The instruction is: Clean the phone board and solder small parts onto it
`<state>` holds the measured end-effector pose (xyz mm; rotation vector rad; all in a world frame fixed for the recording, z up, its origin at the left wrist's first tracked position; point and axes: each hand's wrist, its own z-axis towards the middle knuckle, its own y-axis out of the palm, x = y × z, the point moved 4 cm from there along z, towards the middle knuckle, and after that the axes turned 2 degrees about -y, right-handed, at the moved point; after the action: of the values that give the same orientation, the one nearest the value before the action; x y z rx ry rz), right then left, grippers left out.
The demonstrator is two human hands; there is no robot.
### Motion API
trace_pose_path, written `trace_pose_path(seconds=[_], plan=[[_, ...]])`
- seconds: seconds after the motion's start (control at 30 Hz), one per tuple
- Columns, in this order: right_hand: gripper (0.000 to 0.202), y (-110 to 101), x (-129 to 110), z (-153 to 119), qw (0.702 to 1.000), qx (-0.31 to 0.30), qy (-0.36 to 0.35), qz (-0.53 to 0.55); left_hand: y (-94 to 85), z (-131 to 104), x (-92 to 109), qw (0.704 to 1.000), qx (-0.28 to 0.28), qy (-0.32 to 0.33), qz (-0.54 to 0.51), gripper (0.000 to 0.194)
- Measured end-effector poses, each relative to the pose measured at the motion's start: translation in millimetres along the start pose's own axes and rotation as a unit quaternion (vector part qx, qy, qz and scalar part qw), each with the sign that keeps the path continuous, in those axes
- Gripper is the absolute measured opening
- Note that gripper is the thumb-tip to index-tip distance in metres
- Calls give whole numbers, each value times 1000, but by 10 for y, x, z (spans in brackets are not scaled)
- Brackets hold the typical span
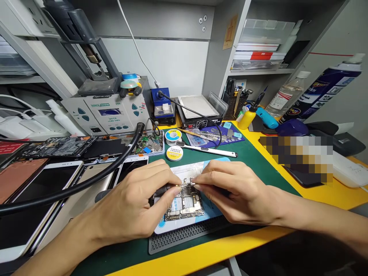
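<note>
My left hand [143, 193] and my right hand [232, 188] are both closed in a pinch, at opposite ends of a small phone circuit board [187, 184]. Fingertips cover its ends, and its fine parts are too small to tell. Just below it, a larger phone circuit board [184, 211] with metal shields lies on a white and blue card [209, 214]. Under the card's near edge shows a grey honeycomb-patterned pad [179, 237]. Something dark sits partly hidden behind my left fingers, and I cannot make out what it is.
A thick black hose [115, 172] arches across the left side over several phones. A brush [207, 148], solder spool [173, 136] and round tin [174, 153] lie behind my hands. A hot air station [110, 111] and a heating plate [198, 111] stand at the back.
</note>
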<state>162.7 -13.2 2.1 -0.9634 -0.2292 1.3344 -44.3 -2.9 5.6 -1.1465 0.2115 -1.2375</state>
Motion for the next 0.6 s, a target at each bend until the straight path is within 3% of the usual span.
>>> trace_pose_path(seconds=[0.23,0.33,0.47,0.6], plan=[[15,-5,-15,1,1000,14,-5,2,-9,-8,-4,1000,-2,-3,-1,13],[13,-98,0,67,995,35,73,58,-3,-19,-12,1000,-8,-6,-3,13],[13,-281,91,137,939,94,273,185,6,-41,-20,1000,-14,-10,0,15],[17,-331,138,146,876,114,347,316,17,-43,-32,999,-26,-16,10,16]])
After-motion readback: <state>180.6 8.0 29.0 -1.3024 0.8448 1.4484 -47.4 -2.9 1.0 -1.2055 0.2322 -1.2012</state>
